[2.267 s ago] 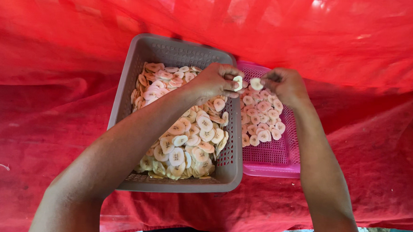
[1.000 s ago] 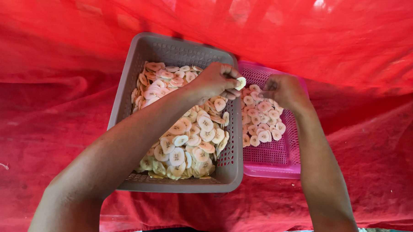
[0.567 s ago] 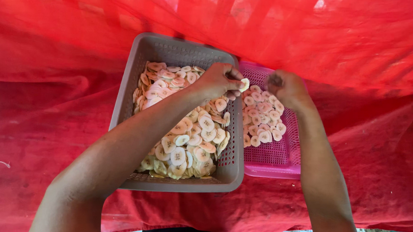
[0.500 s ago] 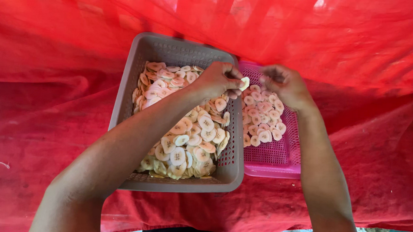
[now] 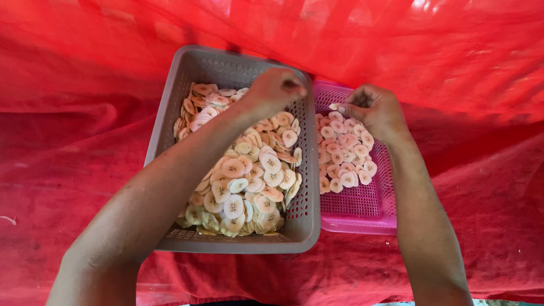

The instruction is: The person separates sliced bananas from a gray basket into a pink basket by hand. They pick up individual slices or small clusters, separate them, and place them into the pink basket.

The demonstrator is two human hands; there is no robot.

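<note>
slice now hidden in left hand [image 5: 276, 89]

a grey slotted basket [image 5: 168, 123] sits on a red cloth [image 5: 61, 148], piled with pale round fruit slices [image 5: 246, 178], and a shallower pink basket [image 5: 364, 210] stands touching its right wall with a thinner layer of the same slices [image 5: 344, 153] at its far half. the left hand [image 5: 274, 91] hovers curled over the grey basket's far right corner, fingertips pinched together, forearm crossing the pile. the right hand [image 5: 373, 110] is just right of that corner, over the pink basket's far end, fingers bent around a slice.
</note>
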